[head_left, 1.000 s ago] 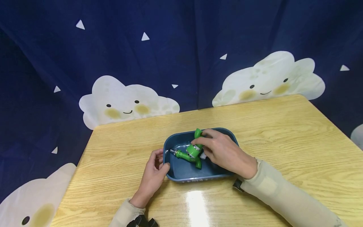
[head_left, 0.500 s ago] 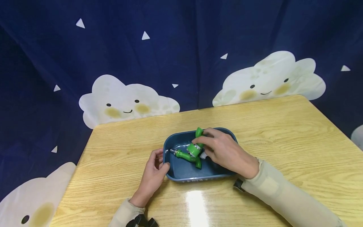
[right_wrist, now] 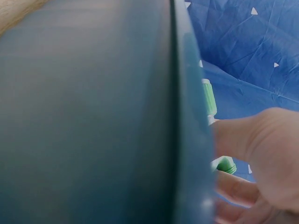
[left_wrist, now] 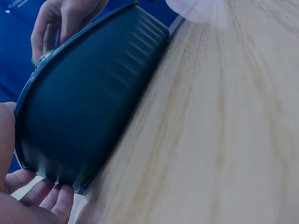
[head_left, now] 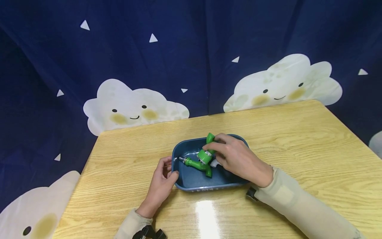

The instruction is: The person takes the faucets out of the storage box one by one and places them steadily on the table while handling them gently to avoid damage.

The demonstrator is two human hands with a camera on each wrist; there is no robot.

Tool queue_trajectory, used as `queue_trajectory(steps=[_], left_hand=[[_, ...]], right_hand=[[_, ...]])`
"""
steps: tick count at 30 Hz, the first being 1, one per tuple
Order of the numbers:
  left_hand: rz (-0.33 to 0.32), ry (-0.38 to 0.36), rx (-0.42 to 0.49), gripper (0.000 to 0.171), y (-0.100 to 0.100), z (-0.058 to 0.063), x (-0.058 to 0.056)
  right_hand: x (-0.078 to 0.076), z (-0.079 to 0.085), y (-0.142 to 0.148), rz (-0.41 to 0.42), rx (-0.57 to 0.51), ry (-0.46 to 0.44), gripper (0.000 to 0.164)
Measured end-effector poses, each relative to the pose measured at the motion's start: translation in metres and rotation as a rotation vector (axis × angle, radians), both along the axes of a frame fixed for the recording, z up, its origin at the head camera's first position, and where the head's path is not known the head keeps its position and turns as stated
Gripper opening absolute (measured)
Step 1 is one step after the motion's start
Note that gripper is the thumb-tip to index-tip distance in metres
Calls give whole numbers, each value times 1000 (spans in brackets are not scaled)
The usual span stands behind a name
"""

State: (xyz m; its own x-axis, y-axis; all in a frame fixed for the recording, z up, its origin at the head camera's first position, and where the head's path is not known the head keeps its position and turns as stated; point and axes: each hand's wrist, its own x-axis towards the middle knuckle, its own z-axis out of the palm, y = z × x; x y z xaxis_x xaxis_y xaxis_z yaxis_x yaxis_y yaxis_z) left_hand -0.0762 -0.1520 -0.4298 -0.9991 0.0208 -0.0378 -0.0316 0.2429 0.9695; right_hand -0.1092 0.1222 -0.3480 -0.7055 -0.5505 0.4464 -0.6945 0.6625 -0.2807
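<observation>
A dark blue plastic basin (head_left: 191,186) stands on the table. My left hand (head_left: 162,184) grips its left end, thumb over the rim and fingers against the outer wall, as the left wrist view also shows. Over the basin, my right hand (head_left: 234,156) pinches a green tap-like fitting (head_left: 205,156) with a ribbed collar, a silvery ring and a curved end. The fingers hide part of it. Below lies a second green tap (head_left: 197,164) with a threaded metal end pointing left. A whitish piece (head_left: 215,163) shows beneath my right hand, partly covered.
The wooden table (head_left: 131,166) reaches back to a dark blue curtain (head_left: 191,49) printed with clouds and triangles. The basin's near wall (right_wrist: 93,116) fills much of the right wrist view.
My right hand has shifted slightly up and to the right with the fitting, showing more of the tap beneath and the whitish piece. The left hand and basin have stayed put.
</observation>
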Motion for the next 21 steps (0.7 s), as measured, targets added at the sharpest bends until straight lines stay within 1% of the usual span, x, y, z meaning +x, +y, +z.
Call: queue_trajectory(steps=[14,21], left_hand=[[0,2,18,52,0,-1,-1],[0,4,10,51,0,-1,0]], right_hand=[[-1,3,1,-1,4,20,41],[0,4,2,-5,-3,27,41]])
